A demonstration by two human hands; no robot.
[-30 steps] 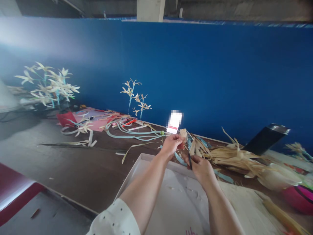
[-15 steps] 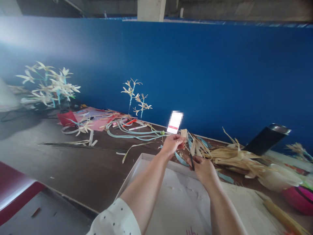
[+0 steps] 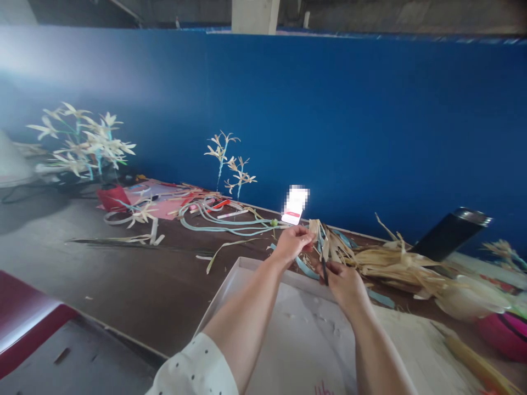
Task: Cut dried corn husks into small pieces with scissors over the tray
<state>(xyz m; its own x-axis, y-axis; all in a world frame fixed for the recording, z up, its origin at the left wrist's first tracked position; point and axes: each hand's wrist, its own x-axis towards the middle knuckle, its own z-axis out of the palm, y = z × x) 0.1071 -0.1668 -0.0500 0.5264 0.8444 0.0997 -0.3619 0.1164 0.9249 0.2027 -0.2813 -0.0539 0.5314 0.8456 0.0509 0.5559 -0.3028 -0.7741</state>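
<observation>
My left hand [image 3: 294,244] is closed, pinching a pale strip of dried corn husk [image 3: 314,227] that stands up from the fingertips. Just to the right, my right hand [image 3: 343,280] grips scissors [image 3: 325,271] whose dark handle shows at the fingers; the blades, partly lost among the husks, point up near the strip. Both hands are above the far edge of a shallow white box lid [image 3: 304,334]. Behind the right hand lies a heap of dried husks [image 3: 382,263]. A blue strip [image 3: 305,267] rests between the hands.
A lit phone [image 3: 291,214] leans on the blue partition [image 3: 370,120]. Husk flowers [image 3: 99,142] stand at left, with two smaller stems [image 3: 237,178] mid-table. Pale blue tubing [image 3: 222,227] curls on the brown table [image 3: 164,296]. A black flask [image 3: 450,235] tilts at right, near a pink object [image 3: 504,334].
Both hands have shifted very slightly right, with the husk strip and scissors still held. The strip's top is a little farther right. Everything else stays put.
</observation>
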